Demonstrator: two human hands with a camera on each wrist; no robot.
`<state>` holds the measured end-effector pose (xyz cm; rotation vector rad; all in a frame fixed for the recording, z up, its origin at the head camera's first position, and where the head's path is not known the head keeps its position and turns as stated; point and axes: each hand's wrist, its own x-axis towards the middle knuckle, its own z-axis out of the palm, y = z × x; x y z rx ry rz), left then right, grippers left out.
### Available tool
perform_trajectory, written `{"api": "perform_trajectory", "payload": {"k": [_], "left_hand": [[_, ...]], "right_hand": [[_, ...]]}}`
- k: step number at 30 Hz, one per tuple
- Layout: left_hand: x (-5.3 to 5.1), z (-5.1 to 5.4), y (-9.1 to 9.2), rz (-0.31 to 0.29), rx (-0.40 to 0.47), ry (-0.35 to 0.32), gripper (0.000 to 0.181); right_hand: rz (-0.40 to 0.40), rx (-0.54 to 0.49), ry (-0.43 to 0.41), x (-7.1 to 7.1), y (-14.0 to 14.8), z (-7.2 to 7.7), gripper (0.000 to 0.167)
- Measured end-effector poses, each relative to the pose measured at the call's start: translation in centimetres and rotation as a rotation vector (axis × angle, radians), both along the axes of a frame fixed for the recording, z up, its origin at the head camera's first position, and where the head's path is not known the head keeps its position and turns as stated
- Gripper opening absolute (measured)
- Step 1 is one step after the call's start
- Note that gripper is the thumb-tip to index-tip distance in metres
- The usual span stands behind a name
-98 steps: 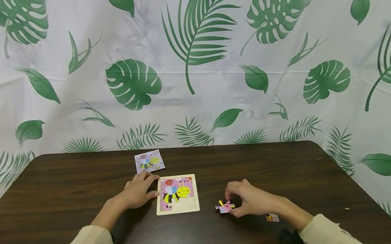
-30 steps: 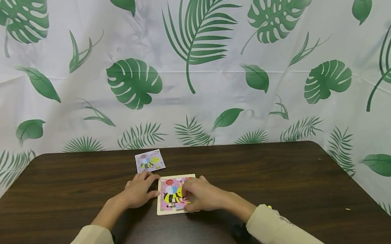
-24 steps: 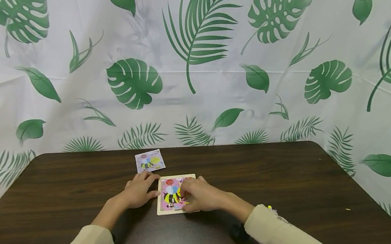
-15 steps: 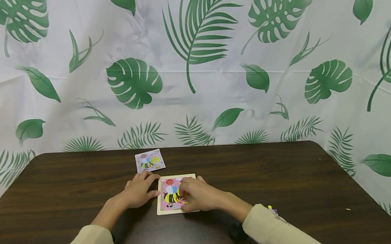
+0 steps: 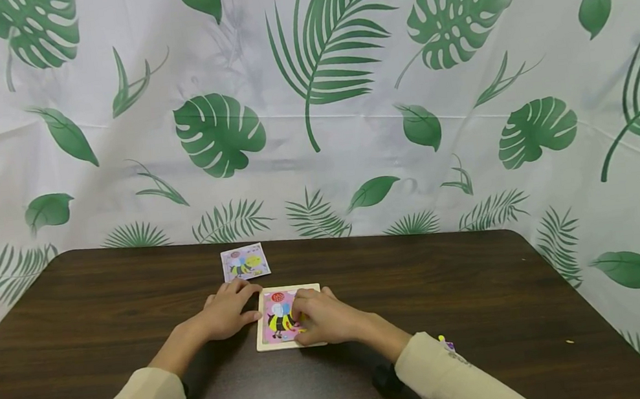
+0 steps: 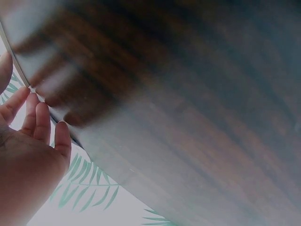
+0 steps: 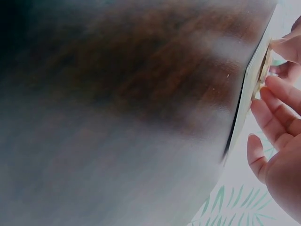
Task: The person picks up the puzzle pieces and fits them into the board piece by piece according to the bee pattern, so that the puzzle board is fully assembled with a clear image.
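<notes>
A square wooden tray puzzle (image 5: 260, 343) with a yellow and black bee picture lies flat on the table in the head view. My left hand (image 5: 227, 310) rests at its left edge, thumb and forefinger touching the pale frame, fingers loosely extended. Over the lower right of the tray, my right hand (image 5: 329, 315) pinches a pink puzzle piece (image 5: 290, 336) between thumb and fingers. That hand covers the tray's right part, so how the piece sits there is hidden. In the right wrist view, the fingers (image 7: 282, 103) are at the tray's raised edge.
Behind the tray lies a card (image 5: 245, 262) with the same bee picture. A loose puzzle piece (image 5: 446, 343) shows partly beside the right sleeve. The dark wooden table (image 5: 130, 291) ends at a leaf-printed cloth (image 5: 351, 157). A small yellowish scrap (image 5: 570, 341) lies far right.
My right hand took a puzzle piece from the table right of the tray and brought it left over the tray's lower right, then shifted slightly left. The left hand stays put.
</notes>
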<state>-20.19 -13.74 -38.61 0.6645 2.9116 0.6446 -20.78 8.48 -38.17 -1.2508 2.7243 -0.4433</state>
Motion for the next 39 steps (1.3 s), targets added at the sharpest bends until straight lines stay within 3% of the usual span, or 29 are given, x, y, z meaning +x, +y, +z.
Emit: {"api": "perform_trajectory", "payload": {"k": [12,39], "left_hand": [[-0.03,-0.1,-0.04,-0.005,-0.003,0.006,0.041],[0.08,0.07,0.06,-0.006,-0.007,-0.007,0.042]], "right_hand": [[0.007,-0.007,-0.027,-0.01,0.19,0.12,0.021],[0.103,0.019,0.021,0.12,0.37,-0.05,0.02]]}}
